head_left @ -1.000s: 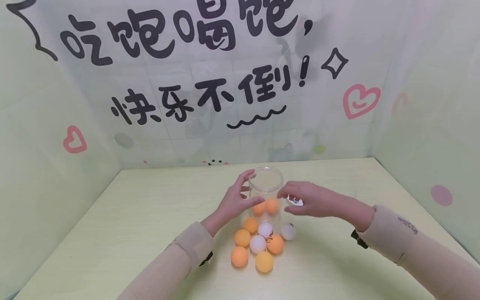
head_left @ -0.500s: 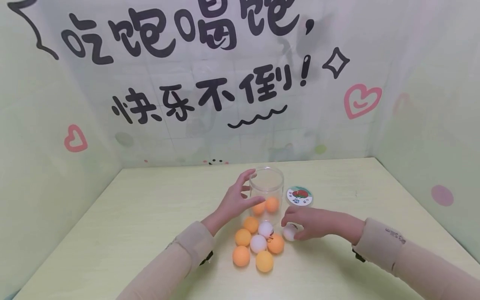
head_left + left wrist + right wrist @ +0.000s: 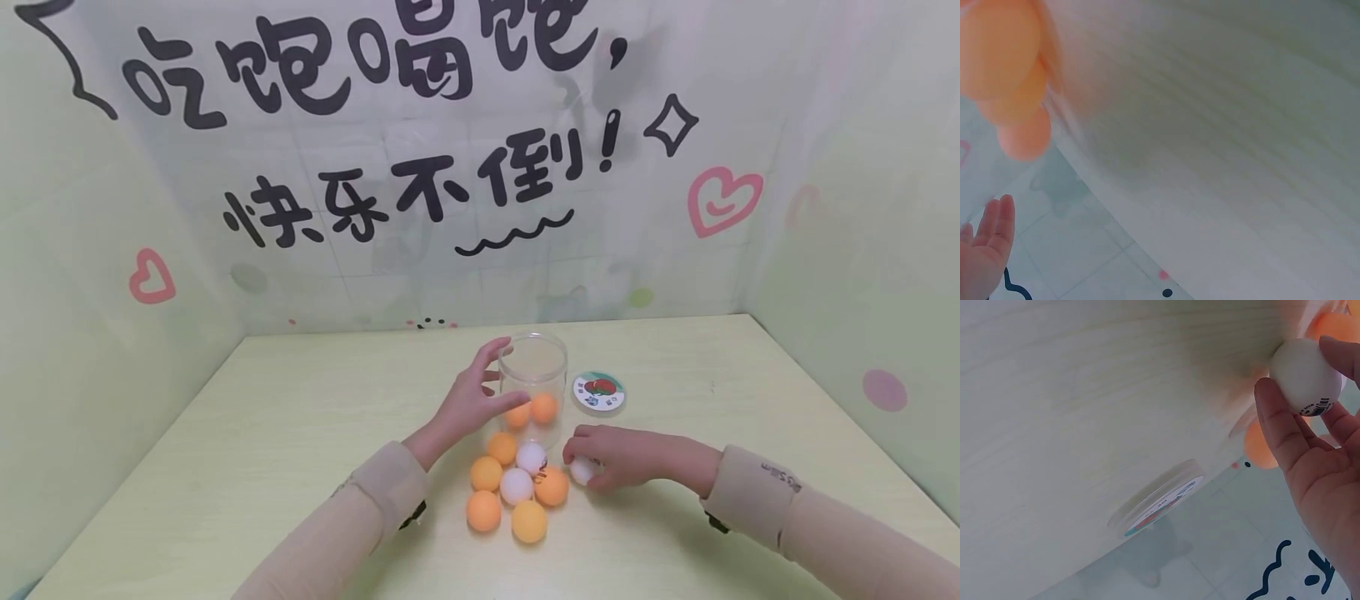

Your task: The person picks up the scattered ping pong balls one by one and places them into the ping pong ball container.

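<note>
With left hand point(image 3: 467, 402), holding clear jar point(image 3: 553, 377) upright just right of palm, mouth up, long axis vertical. With right hand point(image 3: 618, 455) low over desk point(image 3: 352, 392), pinching white ball point(image 3: 1300, 372) between thumb and fingers.

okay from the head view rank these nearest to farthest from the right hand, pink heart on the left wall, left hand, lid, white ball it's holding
1. White ball: held in the right hand.
2. Lid: just beyond that hand, right of the jar.
3. Left hand: at the jar's left.
4. Heart: on the left wall.
</note>
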`<state>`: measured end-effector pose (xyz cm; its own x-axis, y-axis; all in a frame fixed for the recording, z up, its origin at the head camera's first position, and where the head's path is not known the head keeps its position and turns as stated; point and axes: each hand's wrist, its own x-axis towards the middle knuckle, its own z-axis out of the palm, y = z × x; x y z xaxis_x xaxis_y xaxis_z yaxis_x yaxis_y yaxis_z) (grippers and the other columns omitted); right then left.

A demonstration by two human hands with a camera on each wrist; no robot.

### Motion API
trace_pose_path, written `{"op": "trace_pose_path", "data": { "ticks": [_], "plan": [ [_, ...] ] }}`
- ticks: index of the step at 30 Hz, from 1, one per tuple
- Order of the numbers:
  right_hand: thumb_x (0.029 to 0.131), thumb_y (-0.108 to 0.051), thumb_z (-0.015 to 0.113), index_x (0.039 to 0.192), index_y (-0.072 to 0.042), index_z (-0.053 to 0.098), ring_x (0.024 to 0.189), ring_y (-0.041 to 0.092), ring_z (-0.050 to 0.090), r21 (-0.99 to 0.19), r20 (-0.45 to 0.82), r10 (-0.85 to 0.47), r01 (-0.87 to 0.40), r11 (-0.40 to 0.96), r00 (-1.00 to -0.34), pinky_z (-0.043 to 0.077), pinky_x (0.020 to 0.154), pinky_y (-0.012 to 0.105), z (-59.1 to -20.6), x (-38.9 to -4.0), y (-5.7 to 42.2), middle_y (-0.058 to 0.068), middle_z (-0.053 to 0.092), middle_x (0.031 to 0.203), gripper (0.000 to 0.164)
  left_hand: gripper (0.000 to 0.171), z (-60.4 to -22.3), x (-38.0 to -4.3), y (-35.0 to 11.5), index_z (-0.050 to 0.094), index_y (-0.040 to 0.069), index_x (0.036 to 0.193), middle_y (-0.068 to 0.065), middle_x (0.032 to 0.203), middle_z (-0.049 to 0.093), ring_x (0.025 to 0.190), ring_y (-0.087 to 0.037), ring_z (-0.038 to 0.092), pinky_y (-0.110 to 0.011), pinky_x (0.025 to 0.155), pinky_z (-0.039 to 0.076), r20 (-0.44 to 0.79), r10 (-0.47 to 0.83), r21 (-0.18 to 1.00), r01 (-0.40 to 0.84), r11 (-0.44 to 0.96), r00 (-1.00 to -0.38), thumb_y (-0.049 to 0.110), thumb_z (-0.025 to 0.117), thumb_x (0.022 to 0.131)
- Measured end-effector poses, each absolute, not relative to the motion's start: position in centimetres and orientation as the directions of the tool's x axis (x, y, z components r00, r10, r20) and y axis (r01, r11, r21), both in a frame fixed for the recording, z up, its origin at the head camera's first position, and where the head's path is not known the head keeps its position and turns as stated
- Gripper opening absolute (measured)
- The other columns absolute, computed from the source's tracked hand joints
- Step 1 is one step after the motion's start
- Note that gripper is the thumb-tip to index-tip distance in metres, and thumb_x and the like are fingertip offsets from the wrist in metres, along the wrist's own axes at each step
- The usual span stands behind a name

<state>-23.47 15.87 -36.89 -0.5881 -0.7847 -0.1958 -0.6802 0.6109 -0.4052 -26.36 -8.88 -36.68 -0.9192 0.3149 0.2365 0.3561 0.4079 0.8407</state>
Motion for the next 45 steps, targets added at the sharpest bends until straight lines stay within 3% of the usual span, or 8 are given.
{"op": "trace_pose_path", "data": {
  "ticks": [15, 23, 30, 45],
  "plan": [
    [0.085, -0.01, 0.07, 0.112, -0.012, 0.065, 0.089, 0.008, 0.05, -0.402, -0.218, -0.74, -0.632, 0.662, -0.636, 0.048, 0.082, 0.026, -35.7, -23.3, 15.8, -0.003, 0.059, 0.103, 0.027, 0.079, -36.7, -26.4, -8.9, 0.034, 0.016, 0.152, -0.015, 0.153, 0.046, 0.123, -0.039, 0.059, -0.05, 0.097, 0.051, 0.244, 0.315, 0.839, 0.362, 0.406, -0.917, 0.016, 0.078, 0.087],
    [0.085, -0.008, 0.069, 0.116, -0.004, 0.062, 0.09, 0.01, 0.054, -0.388, -0.122, -0.773, -0.687, 0.615, -0.623, 0.05, 0.082, 0.026, -35.2, -23.5, 16.4, 0.003, 0.063, 0.108, 0.032, 0.079, -36.8, -26.3, -8.9, 0.033, 0.016, 0.153, -0.015, 0.154, 0.046, 0.124, -0.039, 0.059, -0.05, 0.098, 0.051, 0.247, 0.318, 0.837, 0.367, 0.405, -0.915, 0.017, 0.078, 0.087],
    [0.084, -0.004, 0.067, 0.11, -0.002, 0.063, 0.088, 0.009, 0.054, -0.364, -0.021, -0.787, -0.728, 0.581, -0.617, 0.051, 0.079, 0.024, -34.3, -23.4, 16.7, 0.004, 0.063, 0.105, 0.027, 0.08, -36.9, -26.3, -9.0, 0.033, 0.016, 0.153, -0.016, 0.153, 0.046, 0.124, -0.039, 0.059, -0.049, 0.097, 0.051, 0.249, 0.32, 0.837, 0.369, 0.404, -0.914, 0.018, 0.078, 0.087],
    [0.084, -0.002, 0.067, 0.108, -0.005, 0.065, 0.083, 0.01, 0.052, -0.376, 0.011, -0.754, -0.702, 0.606, -0.657, 0.047, 0.071, 0.022, -31.4, -24.0, 17.1, 0.004, 0.063, 0.101, 0.024, 0.08, -36.8, -26.4, -8.9, 0.033, 0.015, 0.152, -0.016, 0.154, 0.045, 0.123, -0.04, 0.059, -0.051, 0.097, 0.051, 0.247, 0.324, 0.837, 0.37, 0.404, -0.913, 0.016, 0.078, 0.087]
  ]
}}
